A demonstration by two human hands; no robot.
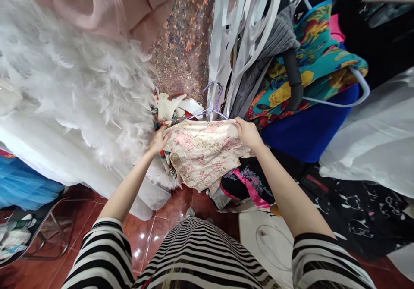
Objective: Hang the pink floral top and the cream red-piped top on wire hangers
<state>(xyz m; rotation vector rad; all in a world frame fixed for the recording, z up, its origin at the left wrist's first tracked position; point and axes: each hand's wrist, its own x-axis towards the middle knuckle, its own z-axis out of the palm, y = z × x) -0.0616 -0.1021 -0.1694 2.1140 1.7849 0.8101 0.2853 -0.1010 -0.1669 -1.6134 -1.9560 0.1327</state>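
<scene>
A cream top with a pink floral print (205,151) hangs in front of me on a thin purple hanger (211,110). My left hand (159,140) pinches its left shoulder, and my right hand (248,133) grips the right shoulder, thumb on the front. The cloth is spread between both hands, its lower part loose and creased. Behind its left edge, a cream, red and green patterned cloth (170,105) shows. Below the right side lies a black cloth with flowers and a pink band (249,183).
A white feathered dress (106,82) and a sequined cloth (184,43) hang at the left and back. White scrollwork (237,43) rises behind. Teal floral clothing (310,60) hangs at the right. A folding chair (42,224) stands on the red tiled floor (158,233).
</scene>
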